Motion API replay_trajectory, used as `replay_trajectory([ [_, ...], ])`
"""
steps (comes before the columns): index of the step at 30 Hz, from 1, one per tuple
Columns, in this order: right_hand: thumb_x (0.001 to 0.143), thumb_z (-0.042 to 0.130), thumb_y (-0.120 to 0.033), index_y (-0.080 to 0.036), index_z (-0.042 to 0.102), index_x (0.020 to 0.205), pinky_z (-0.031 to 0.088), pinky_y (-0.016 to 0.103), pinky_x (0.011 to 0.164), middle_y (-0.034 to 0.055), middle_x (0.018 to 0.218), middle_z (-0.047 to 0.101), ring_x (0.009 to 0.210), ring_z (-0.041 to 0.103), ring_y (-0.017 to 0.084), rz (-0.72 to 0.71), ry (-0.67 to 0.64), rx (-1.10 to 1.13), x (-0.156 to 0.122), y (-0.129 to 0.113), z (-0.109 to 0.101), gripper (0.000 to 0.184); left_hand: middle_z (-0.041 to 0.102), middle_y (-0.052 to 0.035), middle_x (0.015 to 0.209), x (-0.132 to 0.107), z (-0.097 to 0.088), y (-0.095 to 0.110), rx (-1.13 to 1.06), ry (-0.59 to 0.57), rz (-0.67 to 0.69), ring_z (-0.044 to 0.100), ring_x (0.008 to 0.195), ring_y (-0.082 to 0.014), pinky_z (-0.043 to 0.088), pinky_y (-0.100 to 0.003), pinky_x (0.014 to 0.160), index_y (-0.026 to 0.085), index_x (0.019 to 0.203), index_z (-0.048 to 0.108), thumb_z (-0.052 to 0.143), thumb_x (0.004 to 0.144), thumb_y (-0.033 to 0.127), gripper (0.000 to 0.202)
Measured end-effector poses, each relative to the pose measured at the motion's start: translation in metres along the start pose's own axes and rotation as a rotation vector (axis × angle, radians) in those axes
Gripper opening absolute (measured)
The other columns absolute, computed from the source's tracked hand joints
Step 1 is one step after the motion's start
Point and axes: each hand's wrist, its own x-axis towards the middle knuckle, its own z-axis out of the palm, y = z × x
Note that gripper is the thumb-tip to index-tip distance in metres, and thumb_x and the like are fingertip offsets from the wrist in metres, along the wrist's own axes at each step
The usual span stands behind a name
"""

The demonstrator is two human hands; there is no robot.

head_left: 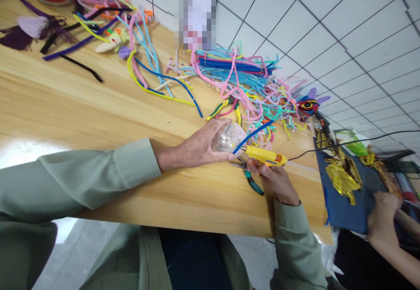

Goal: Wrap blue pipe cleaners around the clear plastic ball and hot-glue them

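My left hand (200,148) is wrapped round a clear, rounded plastic piece (226,139), just above the wooden table. In my right hand (274,176) is a yellow hot glue gun (265,155), its nozzle pointing left at the clear piece. A blue pipe cleaner (254,134) slants up to the right from the clear piece; its lower end meets it near the nozzle. I cannot tell whether it is stuck on. Green-handled pliers (252,183) lie beside my right hand, partly hidden. Yellow-and-green-handled pliers (238,110) rest just beyond the clear piece.
Bundled and tangled pipe cleaners (236,73) line the table's back edge by the tiled wall. Loose ones (164,91) lie at left, near a purple tassel (31,27). The gun's black cord (302,153) runs right. A co-worker's hands (385,211) are at a blue surface with gold foil (343,178).
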Motion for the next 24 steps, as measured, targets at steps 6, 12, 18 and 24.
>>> replay_trajectory([
  [6, 0.079, 0.091, -0.075, -0.022, 0.081, 0.090, 0.065, 0.046, 0.082, 0.0033, 0.076, 0.066, 0.077, 0.066, 0.024, 0.009, 0.024, 0.028, -0.0009, -0.0013, 0.0018, 0.055, 0.062, -0.0209, 0.159, -0.0002, 0.0000, -0.0008, 0.027, -0.006, 0.026, 0.061, 0.151, -0.0377, 0.052, -0.060, 0.128, 0.023, 0.165, 0.043, 0.086, 0.094, 0.056, 0.089],
  [12, 0.077, 0.093, -0.074, -0.022, 0.084, 0.093, 0.066, 0.048, 0.081, 0.0053, 0.079, 0.070, 0.077, 0.068, 0.025, 0.034, 0.030, 0.029, -0.0016, -0.0008, 0.0003, 0.055, 0.062, -0.0197, 0.159, 0.0004, -0.0007, -0.0008, 0.008, -0.012, 0.008, 0.061, 0.150, -0.0384, 0.052, -0.061, 0.128, 0.024, 0.165, 0.044, 0.087, 0.093, 0.056, 0.089],
  [18, 0.078, 0.092, -0.075, -0.023, 0.085, 0.095, 0.065, 0.046, 0.077, 0.0069, 0.084, 0.074, 0.075, 0.068, 0.024, -0.004, 0.012, 0.019, 0.0001, 0.0044, -0.0027, 0.056, 0.062, -0.0200, 0.160, -0.0001, -0.0008, -0.0009, 0.013, -0.016, 0.006, 0.061, 0.151, -0.0381, 0.051, -0.061, 0.128, 0.024, 0.165, 0.044, 0.086, 0.093, 0.055, 0.089],
  [24, 0.075, 0.095, -0.074, -0.024, 0.088, 0.097, 0.068, 0.047, 0.079, 0.0078, 0.088, 0.078, 0.077, 0.072, 0.025, 0.039, 0.039, 0.023, -0.0010, 0.0060, -0.0051, 0.055, 0.062, -0.0207, 0.159, -0.0005, -0.0005, -0.0025, 0.013, -0.007, 0.029, 0.061, 0.151, -0.0384, 0.052, -0.060, 0.128, 0.023, 0.165, 0.044, 0.086, 0.094, 0.055, 0.089],
])
